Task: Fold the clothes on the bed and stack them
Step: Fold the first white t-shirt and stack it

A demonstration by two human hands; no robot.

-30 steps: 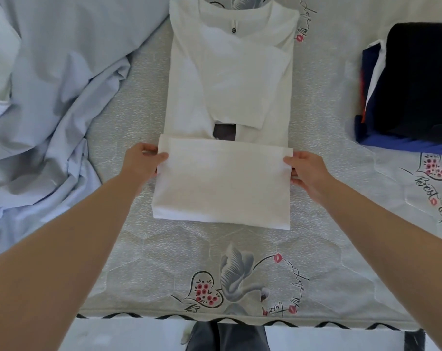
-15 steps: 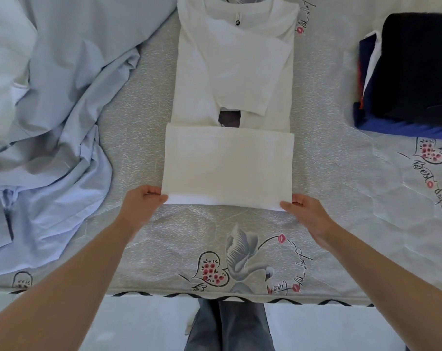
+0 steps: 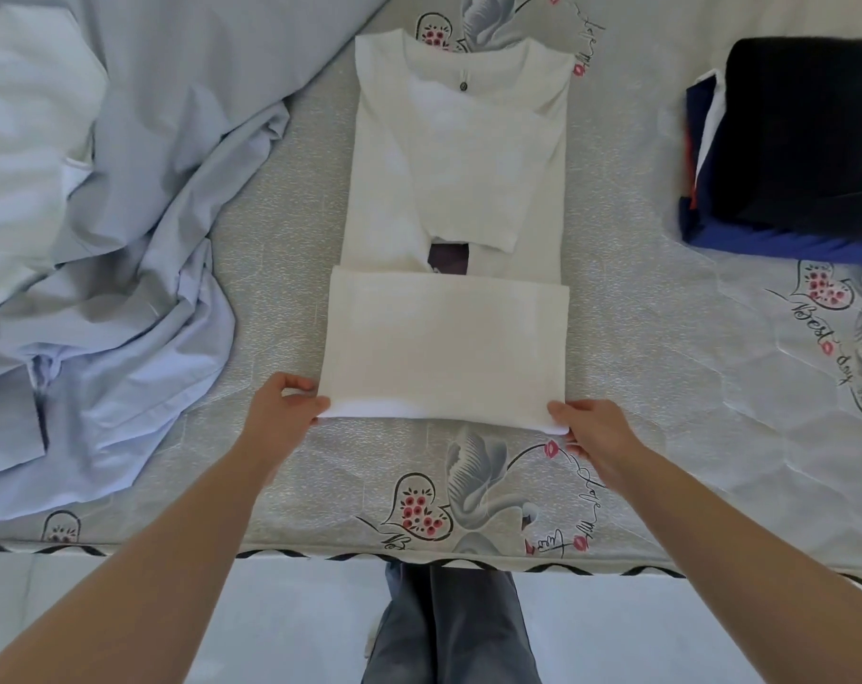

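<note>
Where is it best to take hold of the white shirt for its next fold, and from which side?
Probably at the two near corners of the white shirt, from the bed's near edge, as the left hand and right hand pinch them: the doubled fold there lifts evenly.

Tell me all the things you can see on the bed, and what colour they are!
white shirt: one, white, middle of the bed, bottom part folded up
blue clothes: a crumpled heap, pale blue, left side
folded stack: one pile, black on top, navy below, right side
bed: one, grey cover with swans and hearts
trousers: grey, below the bed edge
left hand: pinches the shirt's near left corner
right hand: pinches the near right corner
</note>
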